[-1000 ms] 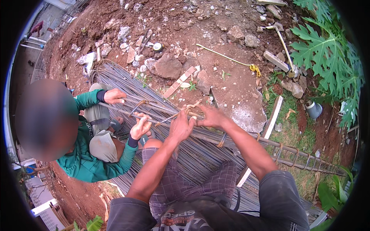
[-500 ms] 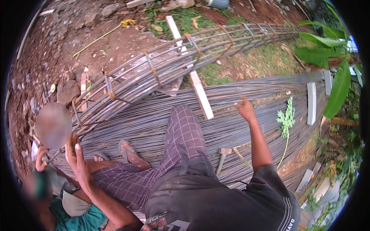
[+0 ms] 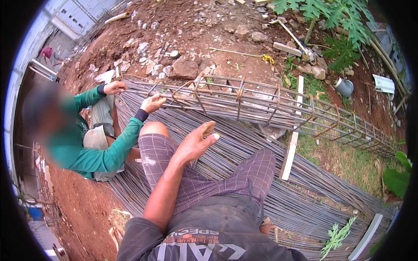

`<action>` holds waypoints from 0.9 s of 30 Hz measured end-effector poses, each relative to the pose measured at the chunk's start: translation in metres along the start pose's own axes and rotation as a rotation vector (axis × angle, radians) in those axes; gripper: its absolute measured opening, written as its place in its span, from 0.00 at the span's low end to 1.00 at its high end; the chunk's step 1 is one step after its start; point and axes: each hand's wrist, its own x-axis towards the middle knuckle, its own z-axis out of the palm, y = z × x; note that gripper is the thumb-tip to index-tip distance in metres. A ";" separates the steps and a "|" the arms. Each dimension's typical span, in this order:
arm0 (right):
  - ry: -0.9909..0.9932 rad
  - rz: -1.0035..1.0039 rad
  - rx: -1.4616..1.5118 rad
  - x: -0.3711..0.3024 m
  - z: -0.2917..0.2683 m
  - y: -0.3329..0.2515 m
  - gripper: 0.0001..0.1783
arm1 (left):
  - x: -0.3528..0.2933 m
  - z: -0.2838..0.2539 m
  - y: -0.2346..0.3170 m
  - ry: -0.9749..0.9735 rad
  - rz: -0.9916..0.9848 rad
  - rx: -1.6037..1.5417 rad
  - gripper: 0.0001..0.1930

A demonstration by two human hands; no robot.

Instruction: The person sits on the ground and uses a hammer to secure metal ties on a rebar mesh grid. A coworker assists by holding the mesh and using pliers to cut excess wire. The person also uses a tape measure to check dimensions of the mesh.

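My left hand (image 3: 197, 144) hangs over the near side of a long cage of tied steel bars (image 3: 257, 102), apart from it. Its fingers are stretched out, the thumb stands away from them, and nothing shows in its grip. White covers the tip of the thumb. My right hand is out of sight. Square rusty stirrups (image 3: 240, 96) ring the cage's long bars. Under my legs spreads a wide layer of loose steel rods (image 3: 226, 161). On the left, a co-worker in a green long-sleeved top (image 3: 102, 158) has both hands at the cage's left end.
A pale wooden batten (image 3: 290, 154) lies crosswise under the cage. Rocks (image 3: 185, 68) and a yellow cord (image 3: 235, 52) lie on the soil beyond. A cut leaf (image 3: 337, 238) and a white bar (image 3: 365, 237) rest on the rods at lower right. Another person (image 3: 47, 52) is far left.
The view has swung left, bringing the co-worker fully in. My right hand, earlier held out over the rods with a finger extended, has left the picture. My left hand remains raised and open.
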 end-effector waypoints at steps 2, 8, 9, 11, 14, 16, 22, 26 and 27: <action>0.166 -0.117 -0.104 0.011 0.014 0.022 0.47 | 0.004 0.005 -0.019 0.009 -0.045 -0.133 0.35; 0.202 0.178 0.446 0.068 -0.005 0.014 0.35 | 0.110 -0.002 -0.103 0.300 -0.018 -0.248 0.39; 0.140 0.177 0.612 0.065 -0.021 -0.009 0.32 | 0.120 -0.006 -0.113 0.396 -0.023 -0.190 0.40; -0.027 0.015 0.836 0.026 -0.091 -0.094 0.28 | 0.134 -0.023 -0.134 0.607 -0.056 -0.070 0.41; -0.111 -0.352 1.063 -0.007 -0.156 -0.211 0.31 | 0.164 -0.023 -0.143 0.568 0.103 -0.077 0.43; -0.251 -0.514 1.163 -0.080 -0.199 -0.320 0.29 | 0.165 -0.015 -0.145 0.542 0.161 -0.166 0.44; 0.262 -1.403 0.026 -0.143 -0.224 -0.559 0.33 | 0.163 0.013 -0.139 0.520 0.214 -0.373 0.43; 0.096 -1.738 -0.347 -0.313 -0.201 -0.696 0.27 | 0.156 0.003 -0.155 0.532 0.243 -0.294 0.41; 0.145 -1.952 -0.370 -0.343 -0.195 -0.720 0.26 | 0.155 0.005 -0.156 0.515 0.251 -0.270 0.41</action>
